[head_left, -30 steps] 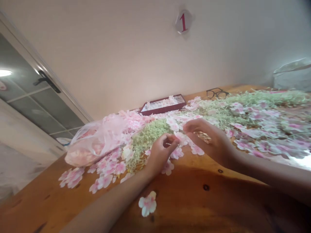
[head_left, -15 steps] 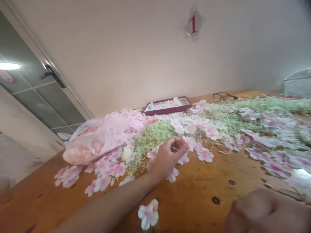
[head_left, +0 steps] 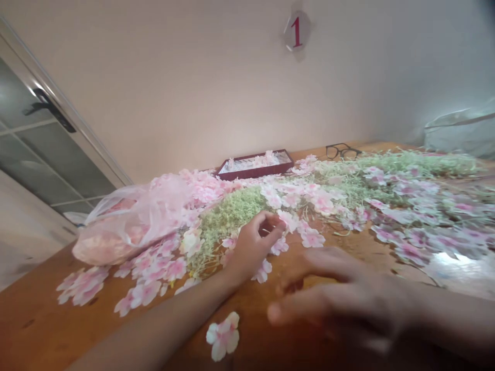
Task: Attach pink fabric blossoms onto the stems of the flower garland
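While the left hand curls, fingertips pinched on nothing I can make out, beside blossoms at center frame, the right hand spreads open above the table at lower right.

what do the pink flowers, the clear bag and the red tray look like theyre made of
The loose blossom looks like thin fabric or paper, matte with flat printed-looking colour, so probably artificial. The bag seems thin plastic: translucent, creased, slightly shiny. The dark red tray has a smooth finish; card or wood, can't tell which.
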{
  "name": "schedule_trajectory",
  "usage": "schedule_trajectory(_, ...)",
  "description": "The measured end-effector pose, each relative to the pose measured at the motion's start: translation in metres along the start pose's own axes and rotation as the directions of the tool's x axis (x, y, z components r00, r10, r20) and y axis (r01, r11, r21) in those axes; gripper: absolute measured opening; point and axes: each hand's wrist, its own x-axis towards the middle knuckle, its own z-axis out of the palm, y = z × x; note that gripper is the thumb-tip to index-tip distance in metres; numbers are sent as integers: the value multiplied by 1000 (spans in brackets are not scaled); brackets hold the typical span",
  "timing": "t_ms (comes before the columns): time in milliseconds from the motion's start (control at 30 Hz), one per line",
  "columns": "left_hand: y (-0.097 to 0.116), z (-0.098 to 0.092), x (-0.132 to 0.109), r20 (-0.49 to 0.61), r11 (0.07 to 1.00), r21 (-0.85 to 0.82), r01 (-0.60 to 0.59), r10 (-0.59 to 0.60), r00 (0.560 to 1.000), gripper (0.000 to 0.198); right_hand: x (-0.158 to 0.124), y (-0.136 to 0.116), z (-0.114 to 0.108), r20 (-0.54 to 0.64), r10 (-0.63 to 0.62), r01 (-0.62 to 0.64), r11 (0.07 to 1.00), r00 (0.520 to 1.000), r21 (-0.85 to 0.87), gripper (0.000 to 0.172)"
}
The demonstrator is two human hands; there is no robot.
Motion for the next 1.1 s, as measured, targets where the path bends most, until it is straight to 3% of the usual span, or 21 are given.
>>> schedule_trajectory(67, 0, -2, 1, -18, 1000, 14, -15, 15, 1000, 18, 2, 9, 10, 28, -77, 75, 994, 997, 77, 32)
schedule_trajectory(233, -3, -8, 8, -109, 996, 71, -57, 65, 992, 14, -4, 16, 25, 52, -109, 104, 989, 993, 102, 26)
schedule_trajectory(333, -6, -12, 11, -153, 991, 116, -66, 84, 985, 16, -5, 16, 25, -26, -100, 101, 994, 995, 43, 24)
schedule_trajectory(433, -6, -12, 12, -152, 988, 141, -67, 88, 984, 18, -1, 28, 16, -190, 12, -18, 999, 982, -27, 21)
schedule_trajectory(500, -5, -12, 11, -142, 989, 138, -62, 81, 987, 19, 3, 45, -1, -386, 147, -186, 980, 911, -65, 18)
schedule_trajectory(567, -4, -11, 10, -128, 990, 129, -62, 78, 989, 19, 4, 70, -25, -576, 323, -450, 889, 751, -88, 19)
schedule_trajectory(633, -4, -10, 10, -114, 989, 128, -74, 89, 990, 18, -1, 101, -51, -651, 462, -691, 710, 602, -134, 21)
schedule_trajectory(733, -3, -9, 9, -105, 988, 135, -79, 94, 990, 18, -18, 147, -77, -520, 663, -843, 425, 538, -329, 26)
schedule_trajectory(900, -1, -7, 7, -60, 989, 125, -80, 88, 994, 18, -42, 190, -74, -381, 791, -854, 322, 480, -408, 23)
schedule_trajectory(1100, -3, -7, 6, -44, 987, 144, -73, 80, 996, 18, -32, 201, -51, -336, 867, -866, 187, 367, -464, 20)
